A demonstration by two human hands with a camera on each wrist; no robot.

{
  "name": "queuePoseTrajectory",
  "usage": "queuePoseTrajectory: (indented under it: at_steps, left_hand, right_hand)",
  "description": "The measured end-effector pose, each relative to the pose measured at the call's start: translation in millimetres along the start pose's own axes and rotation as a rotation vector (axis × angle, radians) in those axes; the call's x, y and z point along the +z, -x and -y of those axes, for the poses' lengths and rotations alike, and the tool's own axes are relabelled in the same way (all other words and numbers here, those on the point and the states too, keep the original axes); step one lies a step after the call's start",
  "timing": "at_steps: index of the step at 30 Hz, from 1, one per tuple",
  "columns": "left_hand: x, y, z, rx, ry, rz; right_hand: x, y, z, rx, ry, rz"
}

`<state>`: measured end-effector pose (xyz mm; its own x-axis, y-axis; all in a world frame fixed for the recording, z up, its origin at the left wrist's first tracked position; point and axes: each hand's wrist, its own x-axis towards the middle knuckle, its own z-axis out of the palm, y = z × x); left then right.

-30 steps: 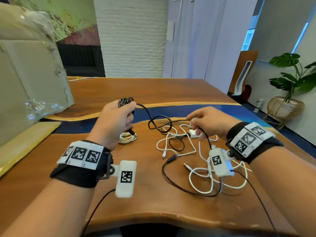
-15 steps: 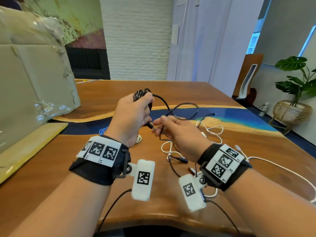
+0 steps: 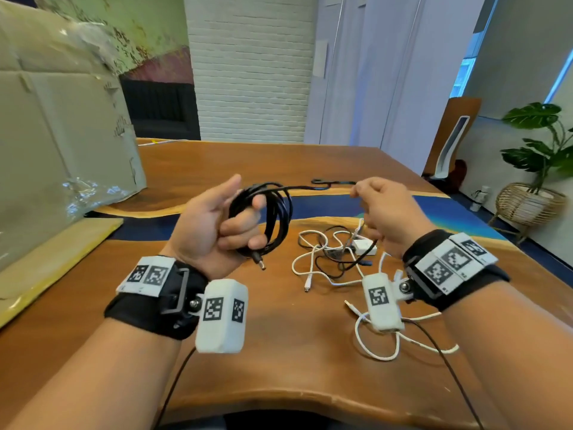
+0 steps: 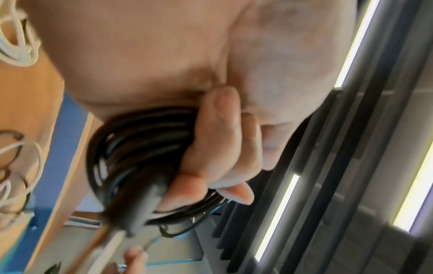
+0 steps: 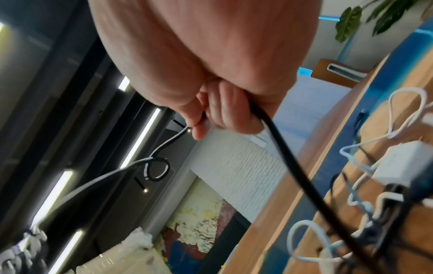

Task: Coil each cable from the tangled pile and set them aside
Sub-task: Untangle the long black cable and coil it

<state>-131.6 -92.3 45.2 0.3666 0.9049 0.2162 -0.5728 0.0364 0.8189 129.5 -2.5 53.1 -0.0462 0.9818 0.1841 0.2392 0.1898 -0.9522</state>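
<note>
Black cable (image 3: pixel 273 212), several loops | left hand (image 3: pixel 214 225) fingers curled through the coil | right hand (image 3: pixel 387 209) pinches its loose strand

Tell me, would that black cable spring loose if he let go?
Probably somewhat: the black cable keeps round loops only where the left hand grips them. It looks floppy, sagging from the right hand toward the table.

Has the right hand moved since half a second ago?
Yes. The right hand has pulled away from the left hand toward the right, drawing out the black cable, and now sits above the white adapter in the pile.
</note>
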Motion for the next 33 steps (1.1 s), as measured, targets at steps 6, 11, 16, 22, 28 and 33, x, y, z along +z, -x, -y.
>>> queuePoseTrajectory:
  at_steps: [6, 11, 16, 22, 28, 33]
  left_hand:
    - [9, -12, -7, 0.234, 0.237, -0.146]
    - [5, -10, -15, 0.33, 0.302, -0.203]
    - [18, -14, -1, 0.295, 0.27, -0.177]
    - [25, -25, 11, 0.184, 0.178, -0.143]
    - [35, -26, 26, 0.096, 0.173, -0.087]
    - [32, -23, 12, 0.168, 0.329, 0.018]
  right_hand:
    - [3, -2, -15, 0.007, 0.274, 0.076]
    - [-17, -11, -23, 0.047, 0.339, -0.022]
    - [-15, -13, -35, 0.082, 0.499, 0.041]
    - [7, 5, -17, -0.07, 0.738, 0.25]
    - [33, 14, 6, -0.395, 0.338, 0.262]
    - [30, 12, -1, -0.376, 0.289, 0.325]
